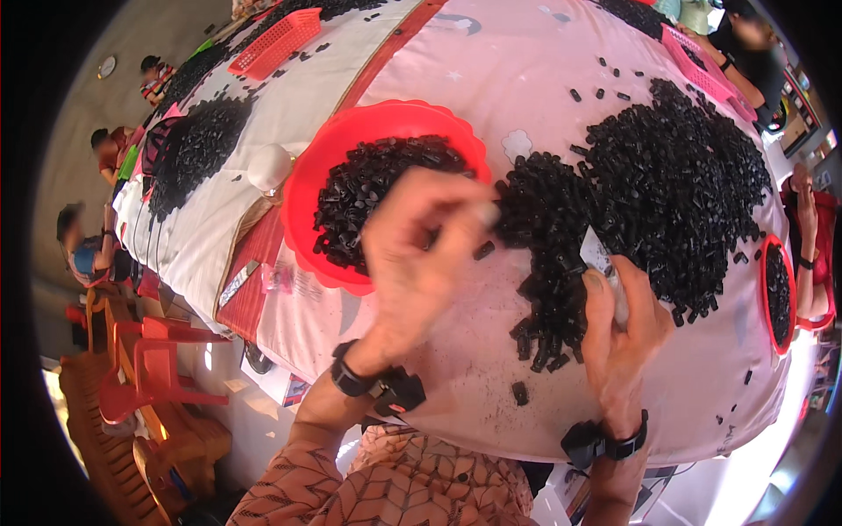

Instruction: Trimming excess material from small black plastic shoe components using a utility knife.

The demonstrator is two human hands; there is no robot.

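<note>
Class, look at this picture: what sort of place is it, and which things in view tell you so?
Probably a small workshop where people sort or assemble parts by hand. A long cloth-covered table bears heaps of small black plastic pieces, red bowls and baskets hold more, and other workers sit along its sides.

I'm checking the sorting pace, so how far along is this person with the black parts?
Done: the round red plastic bowl already holds many small black plastic pieces. In hand: the left hand pinches a small pale item beside the bowl; the right hand holds a pale item against the heap. Left: the large black pile remains on the pink cloth.
</note>
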